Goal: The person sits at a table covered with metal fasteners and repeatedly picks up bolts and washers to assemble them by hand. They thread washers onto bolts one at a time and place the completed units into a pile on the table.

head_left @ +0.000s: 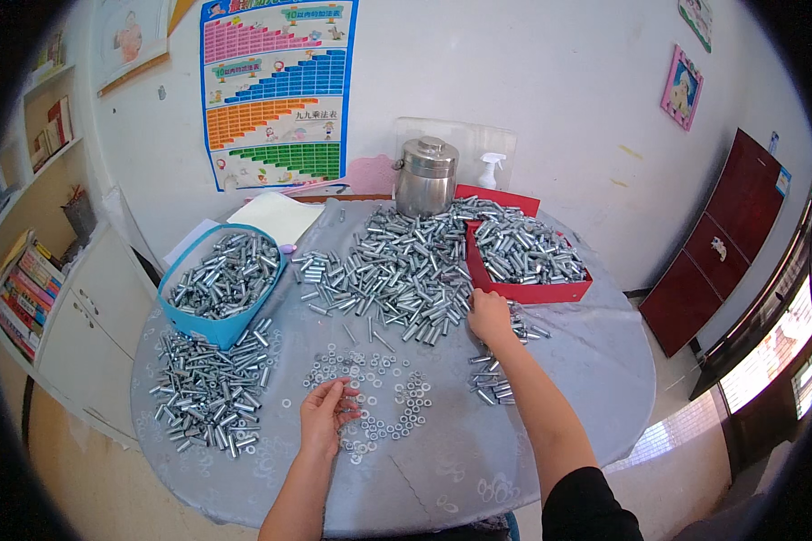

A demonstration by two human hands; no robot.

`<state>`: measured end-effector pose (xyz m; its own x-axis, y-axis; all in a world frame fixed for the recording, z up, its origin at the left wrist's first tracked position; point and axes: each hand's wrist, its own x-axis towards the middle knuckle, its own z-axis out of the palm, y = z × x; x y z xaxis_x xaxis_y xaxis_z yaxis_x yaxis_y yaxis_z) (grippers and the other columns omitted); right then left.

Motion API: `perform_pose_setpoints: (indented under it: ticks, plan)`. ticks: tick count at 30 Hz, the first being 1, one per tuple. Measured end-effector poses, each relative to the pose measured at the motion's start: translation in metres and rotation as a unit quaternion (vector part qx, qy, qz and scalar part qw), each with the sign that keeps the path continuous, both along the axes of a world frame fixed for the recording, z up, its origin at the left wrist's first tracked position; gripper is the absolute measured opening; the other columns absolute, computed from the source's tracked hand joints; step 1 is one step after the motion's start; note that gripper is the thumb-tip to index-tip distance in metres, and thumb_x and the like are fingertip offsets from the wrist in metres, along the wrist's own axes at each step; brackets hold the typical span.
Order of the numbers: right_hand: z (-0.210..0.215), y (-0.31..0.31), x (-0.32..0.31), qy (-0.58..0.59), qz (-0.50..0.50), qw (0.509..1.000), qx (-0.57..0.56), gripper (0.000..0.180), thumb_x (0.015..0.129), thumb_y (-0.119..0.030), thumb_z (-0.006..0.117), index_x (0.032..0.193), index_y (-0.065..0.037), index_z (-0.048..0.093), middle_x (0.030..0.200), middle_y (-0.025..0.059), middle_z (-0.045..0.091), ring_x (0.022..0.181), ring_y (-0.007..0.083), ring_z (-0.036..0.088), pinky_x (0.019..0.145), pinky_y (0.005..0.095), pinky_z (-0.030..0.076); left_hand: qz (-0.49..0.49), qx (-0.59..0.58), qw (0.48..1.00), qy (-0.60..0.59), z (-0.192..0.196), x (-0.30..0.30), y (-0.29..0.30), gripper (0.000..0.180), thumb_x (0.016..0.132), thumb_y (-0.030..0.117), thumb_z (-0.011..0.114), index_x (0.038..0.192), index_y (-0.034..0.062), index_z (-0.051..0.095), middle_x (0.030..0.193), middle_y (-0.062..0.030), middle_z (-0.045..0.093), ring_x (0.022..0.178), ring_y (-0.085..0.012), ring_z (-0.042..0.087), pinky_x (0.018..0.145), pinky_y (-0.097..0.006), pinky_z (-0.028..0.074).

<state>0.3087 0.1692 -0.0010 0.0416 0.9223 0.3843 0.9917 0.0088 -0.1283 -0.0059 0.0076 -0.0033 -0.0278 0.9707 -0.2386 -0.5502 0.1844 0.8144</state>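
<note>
My left hand (325,415) hovers over the left part of the scattered washers (410,406), its thumb and fingers pressed together. Whatever small piece sits between the fingertips is too small to name. Farther off, my right hand (489,317) reaches to the right edge of a big heap of metal expansion sleeves or tube-like fasteners (397,266), just in front of the red box (550,291). Its fingers curl down and closed, with the tips partly hidden. Beside and under the right wrist lies a smaller group of fasteners (489,379).
A blue basket (209,332) full of fasteners stands left, with a loose pile (212,392) before it. More fasteners fill the red box. A steel canister (427,180), a white spray bottle (490,171) and paper (275,216) are at the back of the cloth-covered round table (595,361).
</note>
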Motion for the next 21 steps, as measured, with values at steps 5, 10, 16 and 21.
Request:
perform_pose_setpoints:
  ticks: [5, 10, 16, 21]
  plan:
    - [-0.006, 0.004, -0.008, -0.026, -0.002, 0.999, 0.025, 0.012, 0.067, -0.008, 0.059, 0.078, -0.005, 0.059, 0.078, 0.0154, 0.06, 0.079, 0.0312, 0.057, 0.072, 0.0417, 0.044, 0.0, 0.004, 1.0, 0.009, -0.001, -0.004, -0.001, 0.021, 0.088, 0.017, 0.052, 0.102, 0.0017, 0.057, 0.083, -0.0091, 0.062, 0.064, -0.0116, 0.058, 0.055, -0.027, 0.053]
    - [0.013, -0.015, -0.019, 0.079, 0.092, 0.99, 0.071, 0.018, 0.068, -0.014, 0.063, 0.081, -0.003, 0.062, 0.081, 0.0128, 0.061, 0.077, 0.0281, 0.059, 0.069, 0.038, 0.046, -0.001, 0.001, 1.0, 0.003, -0.004, -0.003, -0.002, 0.021, 0.087, 0.017, 0.053, 0.102, 0.002, 0.057, 0.084, -0.0094, 0.061, 0.063, -0.0118, 0.058, 0.055, -0.027, 0.053]
    - [0.019, -0.048, -0.1, 0.227, 0.173, 0.953, -0.1, 0.027, 0.068, -0.025, 0.068, 0.085, -0.004, 0.065, 0.08, 0.0125, 0.062, 0.075, 0.0263, 0.061, 0.068, 0.034, 0.048, 0.001, 0.007, 1.0, 0.025, -0.002, -0.004, -0.003, 0.02, 0.087, 0.016, 0.053, 0.101, 0.0031, 0.059, 0.084, -0.0086, 0.062, 0.063, -0.0103, 0.057, 0.052, -0.025, 0.05]
    - [-0.006, -0.044, -0.131, 0.119, 0.188, 0.971, -0.087, 0.025, 0.069, -0.027, 0.064, 0.079, -0.005, 0.065, 0.079, 0.0122, 0.062, 0.074, 0.029, 0.061, 0.067, 0.0372, 0.048, 0.005, 0.027, 0.999, 0.045, -0.002, -0.006, 0.0, 0.019, 0.088, 0.016, 0.053, 0.101, 0.0034, 0.059, 0.084, -0.0079, 0.063, 0.06, -0.0089, 0.054, 0.049, -0.023, 0.047]
